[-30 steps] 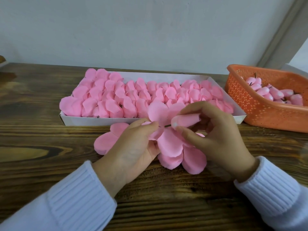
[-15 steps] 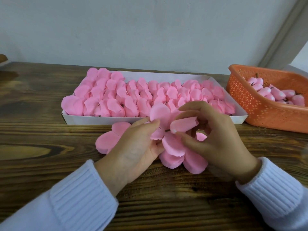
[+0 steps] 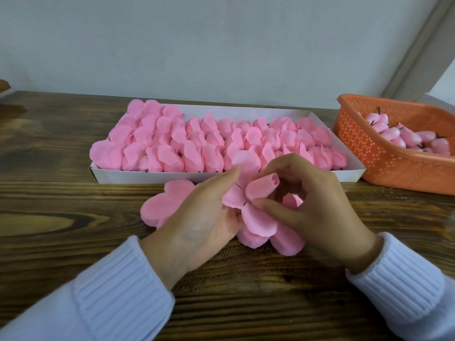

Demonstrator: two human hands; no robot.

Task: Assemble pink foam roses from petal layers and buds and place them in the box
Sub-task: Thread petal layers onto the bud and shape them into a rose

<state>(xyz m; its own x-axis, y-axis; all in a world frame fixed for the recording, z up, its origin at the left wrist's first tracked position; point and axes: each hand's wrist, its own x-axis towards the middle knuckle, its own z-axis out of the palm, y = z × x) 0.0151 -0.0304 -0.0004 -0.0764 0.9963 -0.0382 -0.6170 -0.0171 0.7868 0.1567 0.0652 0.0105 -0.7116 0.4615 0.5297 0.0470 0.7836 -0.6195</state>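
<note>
Two hands met just in front of the box (image 3: 147, 177), which was packed with roses (image 3: 197, 143). The right hand (image 3: 315, 207) pinched a bud (image 3: 262, 187) between thumb and forefinger. The left hand (image 3: 197, 217) gripped a petal layer (image 3: 258, 220) between thumb and fingers, against the bud. Right of the box, a basket (image 3: 394, 168) held spare buds (image 3: 406, 137).

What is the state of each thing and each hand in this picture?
bud, pinched by right hand, stem against petal layer
petal layer, held up by left hand
loose petal layers, stacked flat on table
white box, open, nearly full of roses
orange basket, open, holds spare buds
</note>
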